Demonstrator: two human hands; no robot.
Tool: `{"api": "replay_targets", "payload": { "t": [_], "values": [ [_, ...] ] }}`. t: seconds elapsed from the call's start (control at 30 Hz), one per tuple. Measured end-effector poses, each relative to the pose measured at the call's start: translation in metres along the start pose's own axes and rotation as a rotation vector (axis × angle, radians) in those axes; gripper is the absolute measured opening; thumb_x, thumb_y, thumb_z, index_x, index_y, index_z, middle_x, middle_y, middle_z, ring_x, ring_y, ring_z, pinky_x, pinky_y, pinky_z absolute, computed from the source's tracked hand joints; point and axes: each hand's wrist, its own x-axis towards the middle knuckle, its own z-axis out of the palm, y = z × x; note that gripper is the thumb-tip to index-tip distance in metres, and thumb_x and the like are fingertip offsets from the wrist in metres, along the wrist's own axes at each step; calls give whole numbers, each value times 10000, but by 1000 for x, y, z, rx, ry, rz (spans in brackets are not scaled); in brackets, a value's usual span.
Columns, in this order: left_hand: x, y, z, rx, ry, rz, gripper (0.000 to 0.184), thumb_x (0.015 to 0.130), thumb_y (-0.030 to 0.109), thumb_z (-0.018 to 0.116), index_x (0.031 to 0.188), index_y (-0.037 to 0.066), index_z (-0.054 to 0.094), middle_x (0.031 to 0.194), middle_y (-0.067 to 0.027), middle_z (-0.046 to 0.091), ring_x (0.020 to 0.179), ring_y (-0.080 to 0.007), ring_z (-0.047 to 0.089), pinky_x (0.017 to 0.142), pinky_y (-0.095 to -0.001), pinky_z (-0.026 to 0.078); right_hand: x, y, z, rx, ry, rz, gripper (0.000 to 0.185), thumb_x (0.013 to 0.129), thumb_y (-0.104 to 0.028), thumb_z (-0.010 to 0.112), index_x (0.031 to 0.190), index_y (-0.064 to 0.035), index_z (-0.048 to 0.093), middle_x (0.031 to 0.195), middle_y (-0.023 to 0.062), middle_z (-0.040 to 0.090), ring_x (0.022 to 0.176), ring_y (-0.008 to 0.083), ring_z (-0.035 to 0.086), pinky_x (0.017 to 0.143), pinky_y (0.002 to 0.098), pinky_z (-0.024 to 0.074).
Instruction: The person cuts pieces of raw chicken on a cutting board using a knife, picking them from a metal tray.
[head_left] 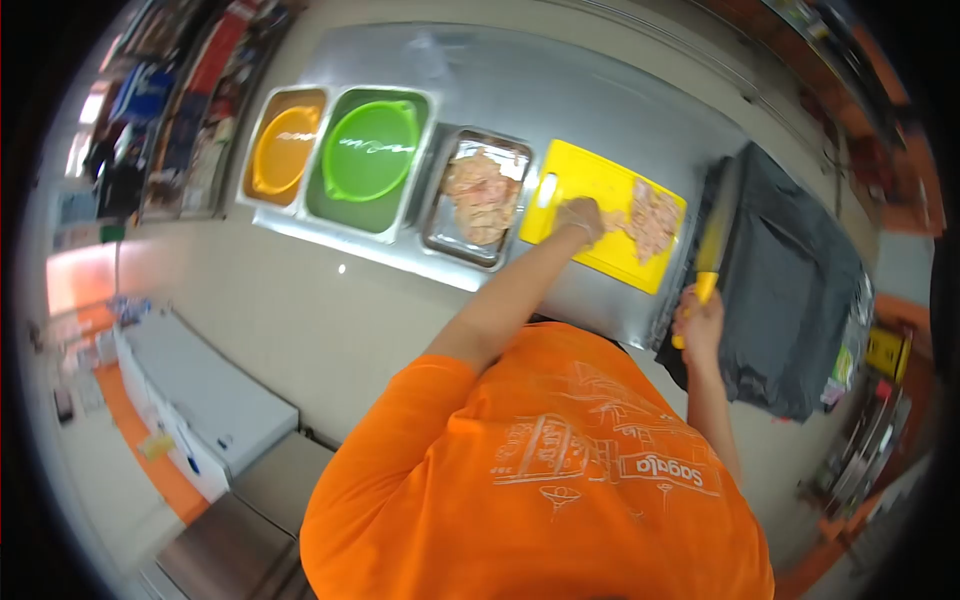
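On the yellow cutting board [600, 262], chopped raw meat [654, 220] lies toward the right end. My left hand [580, 218] rests over the middle of the board, its fingers curled down beside a small meat piece; what they hold is hidden. Upright in my right hand [698, 320] is a large knife [707, 288], gripped by its yellow handle, the blade pointing away from me beyond the board's right edge. Left of the board, a metal tray [434, 232] holds larger pieces of raw meat [482, 195].
Two sink basins hold a green tub [370, 150] and an orange tub [283, 150] at the left of the steel counter [480, 70]. A black covered object [790, 290] stands right of the knife. A white-topped unit [205, 390] is at lower left.
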Motion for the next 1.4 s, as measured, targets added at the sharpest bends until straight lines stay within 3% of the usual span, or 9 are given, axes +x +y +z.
{"api": "replay_targets", "payload": {
  "t": [0.1, 0.2, 0.33, 0.43, 0.6, 0.73, 0.83, 1.03, 1.4],
  "values": [
    [1, 7, -17, -9, -89, 65, 550, 900, 521, 680, 1150, 36, 748, 1256, -233, 702, 1183, -356, 683, 997, -444, 540, -17, 38, -1, -103, -87, 97, 54, 967, -85, 555, 1017, -83, 532, 726, 3, 521, 490, 74, 461, 411, 258, 372],
    [3, 10, -22, 76, -86, 162, 702, 981, 662, 503, 1047, 8, 749, 1138, -216, 741, 1076, -358, 719, 944, -441, 557, -31, 68, 9, -33, -67, 129, 70, 987, -133, 598, 991, -72, 563, 647, 8, 514, 475, 104, 501, 405, 289, 376],
    [12, 7, -25, -159, -338, 49, 736, 908, 713, 569, 831, -1, 725, 861, -226, 733, 877, -341, 740, 821, -436, 572, -40, 84, 8, -217, -47, 30, 141, 1001, -168, 600, 1027, -35, 558, 703, 107, 597, 566, 205, 611, 527, 374, 464],
    [10, 11, -31, -105, -363, 28, 357, 740, 328, 803, 885, 10, 733, 807, -157, 739, 783, -285, 731, 723, -353, 555, -41, 81, 3, -323, -16, -55, 176, 995, -170, 599, 1059, -12, 550, 771, 195, 630, 684, 332, 660, 636, 447, 492],
    [4, 16, -34, -275, -199, 256, 432, 771, 368, 825, 965, -9, 744, 861, -166, 739, 797, -258, 719, 753, -349, 536, -43, 73, -1, -263, -12, -108, 202, 981, -168, 608, 1065, 1, 535, 863, 265, 642, 838, 464, 655, 718, 500, 484],
    [14, 5, -5, -904, -167, 416, 421, 799, 385, 836, 934, -5, 755, 820, -116, 733, 717, -199, 668, 699, -345, 507, -38, 81, -2, -348, 1, -202, 191, 988, -165, 599, 1052, 2, 531, 857, 271, 652, 823, 467, 662, 706, 507, 487],
    [-1, 4, -17, -372, 87, 184, 388, 806, 393, 832, 825, 10, 768, 670, -48, 676, 605, -172, 580, 591, -350, 465, -32, 81, -1, -384, -64, -216, 220, 1021, -205, 582, 1065, 5, 533, 833, 275, 659, 803, 474, 664, 698, 517, 490],
    [2, -29, 30, -847, -24, 39, 432, 770, 445, 880, 696, 49, 725, 639, -40, 659, 553, -126, 552, 544, -331, 425, -19, 104, 16, -604, -213, -212, 337, 1068, -332, 538, 1112, 2, 533, 799, 312, 665, 773, 521, 655, 687, 575, 497],
    [6, -62, 59, -950, -6, 32, 299, 847, 289, 818, 752, 21, 727, 672, -62, 711, 601, -132, 670, 546, -294, 500, -8, 157, 55, -643, -264, -309, 351, 1056, -348, 546, 1118, -3, 524, 780, 330, 664, 742, 542, 656, 660, 621, 505]
  ]
}}
